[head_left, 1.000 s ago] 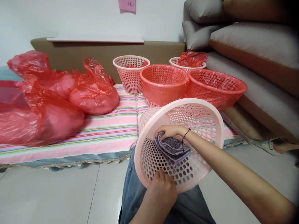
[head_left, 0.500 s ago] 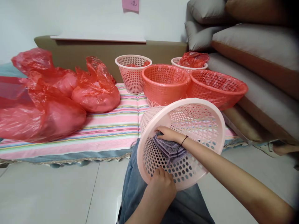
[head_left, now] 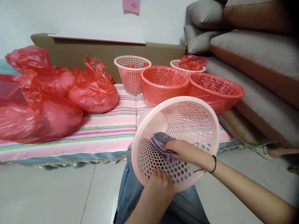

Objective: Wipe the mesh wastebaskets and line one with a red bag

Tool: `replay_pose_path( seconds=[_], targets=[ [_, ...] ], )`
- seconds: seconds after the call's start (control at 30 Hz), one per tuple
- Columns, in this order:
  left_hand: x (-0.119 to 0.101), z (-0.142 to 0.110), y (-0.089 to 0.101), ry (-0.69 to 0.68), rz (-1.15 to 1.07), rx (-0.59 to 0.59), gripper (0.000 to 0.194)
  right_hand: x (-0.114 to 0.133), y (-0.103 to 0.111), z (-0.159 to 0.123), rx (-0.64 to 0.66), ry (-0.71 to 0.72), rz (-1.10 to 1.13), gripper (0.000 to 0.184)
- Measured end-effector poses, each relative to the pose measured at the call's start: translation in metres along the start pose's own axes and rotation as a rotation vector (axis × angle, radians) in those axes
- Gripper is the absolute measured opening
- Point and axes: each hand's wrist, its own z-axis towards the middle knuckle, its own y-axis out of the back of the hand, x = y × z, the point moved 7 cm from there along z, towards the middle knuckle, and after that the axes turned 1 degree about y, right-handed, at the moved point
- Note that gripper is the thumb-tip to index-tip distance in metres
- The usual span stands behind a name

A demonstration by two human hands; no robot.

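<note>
A pale pink perforated basket (head_left: 193, 107) lies tilted on my lap, its mouth facing me. My left hand (head_left: 160, 186) grips the basket's lower rim from below, fingers curled over the edge. Inside the basket, my right hand (head_left: 184, 152) is closed on a grey and purple cloth (head_left: 160, 141) and presses it against the lower wall. A thin black band circles my right wrist.
On a striped mat (head_left: 105, 130) stand two red lined baskets (head_left: 163, 82) (head_left: 216, 88) and two pink baskets (head_left: 132, 73) (head_left: 187, 65) behind them. Bulging red plastic bags (head_left: 46, 93) fill the mat's left side. Grey cushions (head_left: 252, 46) rise at the right. A pale tiled floor (head_left: 51, 193) lies below.
My right hand has drawn back with the cloth from deep in the basket toward the lower rim. The basket has tipped slightly and the left hand has kept its grip.
</note>
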Motion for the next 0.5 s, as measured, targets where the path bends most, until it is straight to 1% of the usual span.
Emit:
replay_pose_path(
  seconds=[0.03, 0.1, 0.17, 0.2, 0.23, 0.3, 0.37, 0.43, 0.5],
  targets=[
    [0.0, 0.0, -0.001, 0.005, 0.001, 0.01, 0.015, -0.005, 0.001, 0.0, -0.029, -0.026, 0.045, 0.033],
    [-0.001, 0.0, -0.003, 0.013, 0.0, 0.031, 0.015, -0.014, 0.007, 0.0, -0.132, -0.042, 0.133, 0.04],
    [-0.002, -0.002, -0.004, 0.015, -0.004, 0.05, 0.014, -0.017, 0.011, -0.002, -0.242, 0.01, 0.207, 0.047],
    [-0.002, -0.002, -0.004, 0.014, -0.005, 0.057, 0.014, -0.017, 0.012, -0.003, -0.273, 0.054, 0.232, 0.052],
    [-0.003, -0.003, -0.003, 0.013, -0.005, 0.063, 0.015, -0.015, 0.011, -0.005, -0.284, 0.094, 0.247, 0.056],
    [-0.003, -0.003, -0.002, 0.014, -0.006, 0.083, 0.018, -0.012, 0.006, -0.007, -0.249, 0.134, 0.241, 0.059],
    [-0.002, -0.002, -0.001, 0.022, -0.013, 0.11, 0.02, -0.01, 0.001, -0.008, -0.197, 0.105, 0.182, 0.053],
    [-0.002, 0.0, 0.001, 0.021, -0.026, 0.138, 0.021, -0.006, -0.003, -0.007, -0.162, 0.063, 0.105, 0.039],
    [-0.002, 0.002, 0.001, 0.014, -0.032, 0.176, 0.023, -0.001, -0.006, -0.005, -0.137, 0.051, 0.039, 0.023]
  ],
)
